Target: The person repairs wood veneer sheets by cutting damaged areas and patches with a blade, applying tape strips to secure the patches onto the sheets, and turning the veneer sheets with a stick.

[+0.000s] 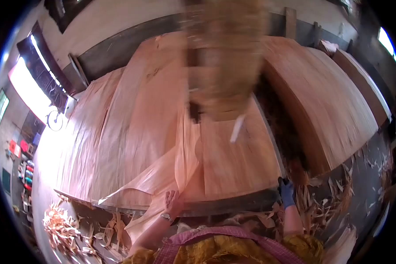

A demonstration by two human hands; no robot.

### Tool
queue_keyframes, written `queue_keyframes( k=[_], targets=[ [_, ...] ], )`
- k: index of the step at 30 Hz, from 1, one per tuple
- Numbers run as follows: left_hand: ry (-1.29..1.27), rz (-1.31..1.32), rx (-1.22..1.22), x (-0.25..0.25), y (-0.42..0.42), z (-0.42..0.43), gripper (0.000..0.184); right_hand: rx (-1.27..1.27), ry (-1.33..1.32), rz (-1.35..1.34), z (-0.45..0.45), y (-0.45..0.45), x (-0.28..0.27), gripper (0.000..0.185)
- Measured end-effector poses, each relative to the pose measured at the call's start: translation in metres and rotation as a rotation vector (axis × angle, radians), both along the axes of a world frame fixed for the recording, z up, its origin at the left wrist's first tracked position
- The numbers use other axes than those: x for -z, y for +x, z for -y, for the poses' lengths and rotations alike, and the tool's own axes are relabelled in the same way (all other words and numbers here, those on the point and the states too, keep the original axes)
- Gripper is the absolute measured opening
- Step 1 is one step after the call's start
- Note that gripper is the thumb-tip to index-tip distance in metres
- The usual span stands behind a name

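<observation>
My bare left hand point(171, 201) lies with its fingers stretched out on a loose, folded thin wood veneer sheet point(188, 165) at the front edge of the stack. A bracelet or watch point(166, 216) is on that wrist. My right hand point(286, 192), in a blue and dark glove, is at the front right corner of the middle veneer stack point(237, 163). Its fingers look curled in at that corner; what they hold is too small to make out. One torn veneer flap point(134, 184) spreads to the left of my left hand.
A blurred brown shape point(226, 61) hangs over the middle stack; I cannot tell what it is. A taller veneer stack point(317, 101) stands right, beyond a dark gap point(281, 119). Wood scraps point(59, 224) litter the floor. A bicycle point(55, 119) stands by the bright doorway.
</observation>
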State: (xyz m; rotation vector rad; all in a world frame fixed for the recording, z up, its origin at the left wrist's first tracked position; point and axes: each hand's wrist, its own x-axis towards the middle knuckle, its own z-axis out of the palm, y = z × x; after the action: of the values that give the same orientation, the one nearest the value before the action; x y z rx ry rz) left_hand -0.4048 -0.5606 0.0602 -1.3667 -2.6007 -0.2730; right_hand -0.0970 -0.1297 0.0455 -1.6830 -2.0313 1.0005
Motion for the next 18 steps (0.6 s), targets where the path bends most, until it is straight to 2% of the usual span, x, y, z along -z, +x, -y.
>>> queue_keyframes(
  k=[2,3,6,8,11,16,18],
  targets=[
    [-0.033,-0.040,0.006,-0.009,0.013,-0.038,0.016,-0.029,0.080,-0.005,-0.045,0.005,0.013,0.051],
    [-0.035,-0.048,0.011,-0.008,0.016,-0.051,0.016,-0.065,0.042,0.002,-0.076,0.007,0.039,0.053],
    [-0.075,0.004,-0.020,0.029,0.014,-0.082,0.023,-0.053,0.446,0.085,-0.100,0.008,0.037,0.051],
    [-0.149,0.130,-0.091,0.072,0.017,-0.086,0.038,-0.054,0.350,0.059,-0.111,0.020,0.032,0.052],
    [-0.258,0.222,-0.101,0.018,0.045,-0.113,0.033,-0.050,0.293,0.105,-0.117,0.036,0.038,0.052],
    [-0.192,0.158,-0.015,0.015,0.041,-0.108,0.027,-0.115,0.472,0.196,-0.072,0.073,0.068,0.056],
    [-0.150,0.168,-0.043,0.021,0.042,-0.110,0.026,-0.144,0.203,0.178,-0.064,0.071,0.050,0.057]
  ],
)
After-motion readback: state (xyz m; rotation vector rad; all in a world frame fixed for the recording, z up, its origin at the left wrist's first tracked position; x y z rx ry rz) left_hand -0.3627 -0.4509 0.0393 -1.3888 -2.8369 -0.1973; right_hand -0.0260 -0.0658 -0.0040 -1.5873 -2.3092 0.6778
